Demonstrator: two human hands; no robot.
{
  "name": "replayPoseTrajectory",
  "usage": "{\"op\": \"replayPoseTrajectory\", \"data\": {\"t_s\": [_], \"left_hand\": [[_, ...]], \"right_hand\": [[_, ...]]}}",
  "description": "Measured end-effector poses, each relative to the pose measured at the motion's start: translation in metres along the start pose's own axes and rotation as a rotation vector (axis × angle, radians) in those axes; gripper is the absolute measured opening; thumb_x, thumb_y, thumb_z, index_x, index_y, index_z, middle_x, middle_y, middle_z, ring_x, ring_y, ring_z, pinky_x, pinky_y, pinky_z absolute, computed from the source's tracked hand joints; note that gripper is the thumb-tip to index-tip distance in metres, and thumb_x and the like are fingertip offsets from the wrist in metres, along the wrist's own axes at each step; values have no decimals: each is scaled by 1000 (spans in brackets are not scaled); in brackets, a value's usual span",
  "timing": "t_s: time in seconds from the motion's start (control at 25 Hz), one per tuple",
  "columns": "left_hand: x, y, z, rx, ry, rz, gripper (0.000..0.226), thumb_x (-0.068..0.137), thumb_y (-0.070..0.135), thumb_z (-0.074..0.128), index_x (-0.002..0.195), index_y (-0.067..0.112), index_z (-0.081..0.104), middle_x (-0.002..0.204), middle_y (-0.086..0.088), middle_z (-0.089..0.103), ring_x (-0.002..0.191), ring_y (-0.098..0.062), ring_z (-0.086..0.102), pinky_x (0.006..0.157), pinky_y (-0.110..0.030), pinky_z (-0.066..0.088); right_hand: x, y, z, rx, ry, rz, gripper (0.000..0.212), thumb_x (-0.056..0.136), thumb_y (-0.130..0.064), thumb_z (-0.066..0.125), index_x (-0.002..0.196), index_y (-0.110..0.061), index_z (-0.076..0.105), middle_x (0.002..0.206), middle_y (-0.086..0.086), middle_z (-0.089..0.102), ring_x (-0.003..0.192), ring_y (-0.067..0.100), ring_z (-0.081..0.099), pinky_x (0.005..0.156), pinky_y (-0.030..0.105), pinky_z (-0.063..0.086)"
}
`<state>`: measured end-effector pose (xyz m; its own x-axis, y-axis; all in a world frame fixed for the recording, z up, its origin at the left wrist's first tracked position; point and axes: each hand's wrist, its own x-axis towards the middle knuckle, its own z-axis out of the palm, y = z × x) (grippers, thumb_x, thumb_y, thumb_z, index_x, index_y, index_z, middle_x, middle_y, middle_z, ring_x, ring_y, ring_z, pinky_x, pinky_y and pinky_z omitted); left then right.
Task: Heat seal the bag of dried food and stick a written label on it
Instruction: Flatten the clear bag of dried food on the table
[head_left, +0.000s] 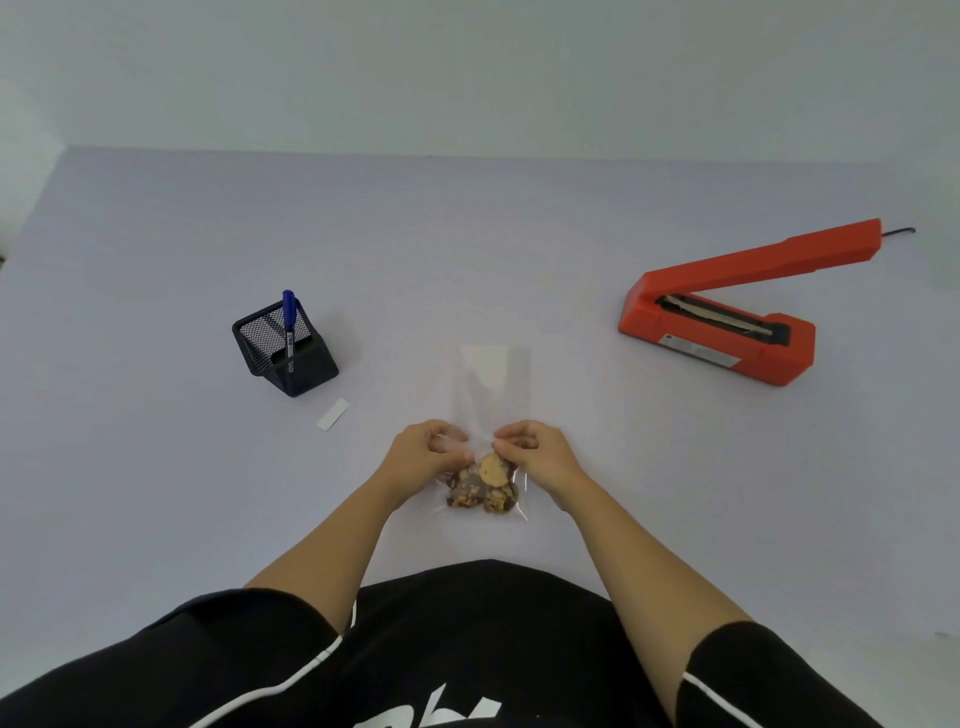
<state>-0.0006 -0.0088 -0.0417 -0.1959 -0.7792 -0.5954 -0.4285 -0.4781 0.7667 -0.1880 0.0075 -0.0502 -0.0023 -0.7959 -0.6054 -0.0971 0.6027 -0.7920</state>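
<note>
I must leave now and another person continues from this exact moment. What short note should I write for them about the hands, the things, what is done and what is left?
Left grip: pinches the clear bag just above the dried food.
Right grip: pinches the same bag from the other side.
Things: the bag lies on the table, with its empty end away from the person. The red heat sealer stands to the right with its arm raised. The white label lies beside the mesh holder, and the blue pen stands in the holder.
Done: no step finished, as far as can be seen.
Left: seal the bag, write the label, stick it on.
</note>
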Motion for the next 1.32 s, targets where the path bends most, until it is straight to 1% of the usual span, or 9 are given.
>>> {"op": "replayPoseTrajectory", "data": {"t_s": [0.08, 0.28, 0.48, 0.6, 0.8, 0.96, 1.16, 1.24, 1.32], "left_hand": [[-1, -2, -1, 10, 22, -1, 21, 76, 21, 76, 93, 12, 68, 83, -6, 70, 81, -19, 68, 72, -24, 53], [-10, -10, 0, -120, -16, -11, 23, 84, 19, 69, 106, 18, 69, 97, -1, 71, 88, -14, 67, 71, -17, 53], [-9, -14, 1, -110, 14, -11, 16, 84, 20, 68, 100, 17, 72, 96, -1, 71, 91, -15, 66, 77, -22, 53], [-6, -14, -2, -112, 7, 0, 19, 82, 20, 71, 100, 16, 70, 93, -4, 73, 88, -16, 69, 80, -27, 55], [-6, -12, 2, 16, 73, 43, 11, 82, 17, 71, 93, 14, 71, 84, -2, 72, 77, -10, 68, 68, -16, 52], [-4, -6, 3, 15, 59, 31, 13, 79, 21, 73, 91, 15, 72, 86, -3, 71, 80, -15, 67, 65, -17, 51], [-5, -6, -3, 73, 9, 11, 18, 80, 23, 73, 94, 12, 74, 90, -5, 71, 82, -15, 64, 71, -20, 49], [-6, -9, -9, 58, -28, -3, 18, 81, 22, 72, 98, 16, 73, 95, -2, 72, 89, -14, 64, 80, -23, 49], [-9, -13, -12, 33, -54, -12, 20, 82, 20, 71, 102, 18, 72, 100, -2, 71, 95, -14, 64, 87, -26, 49]], "right_hand": [[1, 1, 0, 1, -20, 5, 14, 80, -13, 71, 93, -12, 67, 86, -1, 66, 84, 11, 63, 70, 14, 49], [0, 3, -3, 41, -99, 58, 10, 80, -14, 71, 87, -20, 68, 93, 1, 67, 93, 17, 63, 85, 32, 53], [1, 1, -2, -23, -46, 25, 11, 79, -11, 72, 83, -21, 69, 87, 0, 68, 90, 18, 65, 75, 24, 53], [2, -2, -3, -72, -108, 16, 12, 78, -15, 73, 87, -21, 67, 92, 1, 68, 92, 16, 64, 82, 29, 53], [4, 0, -5, -171, -49, 13, 11, 77, -14, 74, 85, -20, 68, 91, 4, 69, 92, 17, 65, 86, 32, 53], [5, -4, -1, -149, -68, 31, 12, 76, -14, 74, 86, -18, 67, 92, 5, 69, 92, 19, 65, 84, 30, 53], [1, -8, -6, -178, -89, 36, 13, 75, -12, 76, 85, -18, 69, 87, 3, 69, 87, 16, 66, 74, 22, 52], [0, -6, -8, -175, -97, 30, 13, 76, -11, 75, 85, -18, 70, 88, 1, 68, 87, 14, 65, 70, 19, 52], [-1, -3, -9, -173, -103, 30, 14, 78, -10, 73, 88, -20, 71, 93, 2, 68, 92, 16, 65, 74, 21, 52]]}}
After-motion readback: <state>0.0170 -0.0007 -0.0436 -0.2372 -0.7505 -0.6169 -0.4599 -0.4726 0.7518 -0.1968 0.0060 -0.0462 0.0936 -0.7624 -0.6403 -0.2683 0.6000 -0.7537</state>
